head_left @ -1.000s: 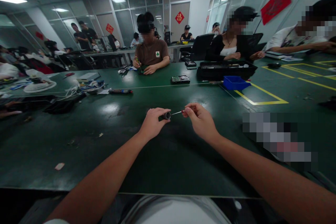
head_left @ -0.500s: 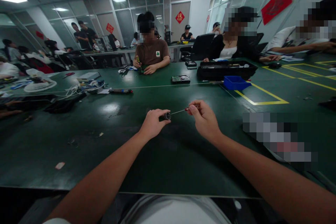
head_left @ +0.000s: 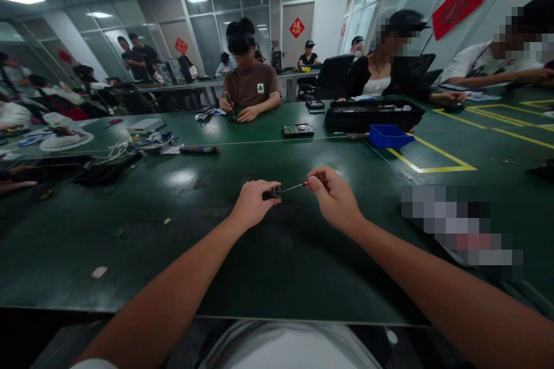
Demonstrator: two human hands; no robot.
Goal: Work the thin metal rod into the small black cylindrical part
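- Showing, well beyond the left hand (head_left: 252, 203), a dark rod-shaped tool with blue and red markings (head_left: 199, 150), seemingly lying out of the way of both forearms on the glossy dark green tabletop (head_left: 142, 230).
- Clamping left thumb and fingers around a short black cylinder with a pale-rimmed round end (head_left: 272, 191), apparently above the tabletop between both hands, probably for steadiness.
- Facing the pale rim rightward, presumably for exposing the opening to the shaft; presenting a dark wall, a thin greyish ring and a shadowed interior, too small for finer detail.
- Pointing a slim screwdriver with thin metal shaft and reddish translucent handle (head_left: 304, 184) at that rim, not revealing depth or contact at the tip.
- Pinching the handle in the right hand (head_left: 336, 196), thumb against curled fingers, likely for fine control.
- Showing, farther right and well apart, an open blue plastic bin (head_left: 389, 136).
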